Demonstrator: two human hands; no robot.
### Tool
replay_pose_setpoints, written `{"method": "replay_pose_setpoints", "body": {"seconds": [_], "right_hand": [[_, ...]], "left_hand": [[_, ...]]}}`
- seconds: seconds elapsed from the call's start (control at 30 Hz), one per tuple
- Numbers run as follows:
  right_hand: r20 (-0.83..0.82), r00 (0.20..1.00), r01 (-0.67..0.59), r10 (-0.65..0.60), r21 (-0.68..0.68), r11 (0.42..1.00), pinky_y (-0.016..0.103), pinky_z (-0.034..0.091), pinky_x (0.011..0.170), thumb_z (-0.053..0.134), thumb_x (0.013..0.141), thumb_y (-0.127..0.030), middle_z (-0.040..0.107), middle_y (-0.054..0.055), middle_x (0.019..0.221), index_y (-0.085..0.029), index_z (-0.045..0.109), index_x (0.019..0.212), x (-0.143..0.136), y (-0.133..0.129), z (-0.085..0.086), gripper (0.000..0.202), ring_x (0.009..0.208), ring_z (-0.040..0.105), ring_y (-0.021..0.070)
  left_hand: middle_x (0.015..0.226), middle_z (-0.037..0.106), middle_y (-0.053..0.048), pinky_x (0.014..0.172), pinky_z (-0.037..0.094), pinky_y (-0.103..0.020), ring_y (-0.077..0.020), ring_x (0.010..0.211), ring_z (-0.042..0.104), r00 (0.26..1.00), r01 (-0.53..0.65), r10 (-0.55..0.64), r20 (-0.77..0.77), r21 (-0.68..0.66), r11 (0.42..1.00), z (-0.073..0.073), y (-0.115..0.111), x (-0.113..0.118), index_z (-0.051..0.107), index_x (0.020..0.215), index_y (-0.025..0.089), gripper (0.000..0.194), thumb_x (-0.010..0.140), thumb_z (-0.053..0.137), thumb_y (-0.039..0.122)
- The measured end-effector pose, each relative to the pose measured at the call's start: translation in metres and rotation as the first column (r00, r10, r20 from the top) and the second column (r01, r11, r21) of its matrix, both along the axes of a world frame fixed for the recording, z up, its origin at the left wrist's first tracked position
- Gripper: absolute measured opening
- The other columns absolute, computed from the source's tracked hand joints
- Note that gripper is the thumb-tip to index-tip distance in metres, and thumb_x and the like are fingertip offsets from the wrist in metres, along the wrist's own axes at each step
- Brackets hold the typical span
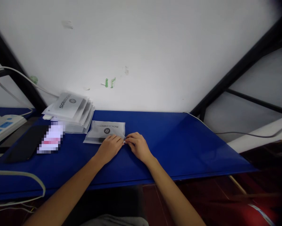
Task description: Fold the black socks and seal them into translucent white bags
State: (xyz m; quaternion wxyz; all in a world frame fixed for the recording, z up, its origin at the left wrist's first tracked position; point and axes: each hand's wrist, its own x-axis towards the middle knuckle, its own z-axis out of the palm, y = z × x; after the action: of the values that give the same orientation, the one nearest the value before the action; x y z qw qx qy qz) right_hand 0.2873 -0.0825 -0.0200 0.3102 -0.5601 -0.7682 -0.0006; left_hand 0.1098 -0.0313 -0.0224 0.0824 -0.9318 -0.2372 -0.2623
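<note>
step: probably working bag [105, 129] corner between hands | left hand [109, 148], right hand [139, 148]: nearly closed, both pinching it | next: calls for steady pinch

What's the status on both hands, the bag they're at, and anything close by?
Left fingers on the bag, near edge. Right fingers at its near right corner, grip unclear. Stack close on bag's left.

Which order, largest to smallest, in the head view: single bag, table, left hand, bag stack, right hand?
1. Table
2. Bag stack
3. Single bag, partly covered
4. Left hand and right hand: look alike, not ranked apart
</note>
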Motion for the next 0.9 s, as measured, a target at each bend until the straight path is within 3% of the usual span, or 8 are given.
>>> {"method": "replay_pose_setpoints", "body": {"seconds": [0.23, 0.4, 0.57, 0.9], "right_hand": [[0.070, 0.997, -0.020, 0.021, -0.015, 1.000, 0.035, 0.040, 0.079, 0.054, 0.089, -0.012, 0.069, 0.004, 0.099, -0.021, 0.070, 0.090, -0.003, -0.004, 0.008, 0.019, 0.092, 0.055, 0.0191], [0.110, 0.993, 0.034, -0.033, -0.001, 0.999, 0.037, 0.040, 0.082, 0.053, 0.089, -0.013, 0.069, 0.005, 0.104, -0.022, 0.070, 0.092, -0.002, -0.005, 0.011, 0.019, 0.097, 0.055, 0.0209], [0.089, 0.993, 0.072, -0.074, 0.019, 0.997, 0.038, 0.041, 0.082, 0.053, 0.089, -0.014, 0.068, 0.007, 0.106, -0.022, 0.071, 0.091, 0.001, -0.005, 0.010, 0.019, 0.097, 0.056, 0.0214], [0.056, 0.998, 0.025, -0.024, -0.014, 1.000, 0.038, 0.044, 0.080, 0.052, 0.090, -0.016, 0.067, 0.008, 0.105, -0.022, 0.069, 0.091, -0.006, -0.005, 0.008, 0.019, 0.097, 0.057, 0.0223]], "left_hand": [[0.079, 0.066, -0.004, 0.069, 0.044, -0.033, -0.0189, 0.079, 0.060, 1.000, -0.002, 0.002, -0.009, 0.007, 1.000, 0.005, -0.004, 0.002, 0.062, 0.082, 0.016, 0.019, 0.092, 0.046, 0.017], [0.078, 0.066, -0.004, 0.070, 0.044, -0.034, -0.0199, 0.081, 0.059, 1.000, -0.026, 0.026, 0.016, 0.000, 1.000, 0.008, -0.005, -0.001, 0.063, 0.082, 0.017, 0.018, 0.090, 0.047, 0.017], [0.080, 0.065, -0.005, 0.072, 0.045, -0.033, -0.0196, 0.083, 0.058, 0.998, -0.051, 0.052, 0.026, -0.040, 0.998, 0.008, -0.004, -0.004, 0.063, 0.084, 0.017, 0.020, 0.091, 0.045, 0.019], [0.083, 0.065, -0.005, 0.072, 0.046, -0.034, -0.0203, 0.084, 0.058, 0.999, -0.033, 0.033, -0.013, -0.066, 0.997, 0.004, -0.001, -0.002, 0.063, 0.086, 0.017, 0.022, 0.094, 0.044, 0.022]]}}
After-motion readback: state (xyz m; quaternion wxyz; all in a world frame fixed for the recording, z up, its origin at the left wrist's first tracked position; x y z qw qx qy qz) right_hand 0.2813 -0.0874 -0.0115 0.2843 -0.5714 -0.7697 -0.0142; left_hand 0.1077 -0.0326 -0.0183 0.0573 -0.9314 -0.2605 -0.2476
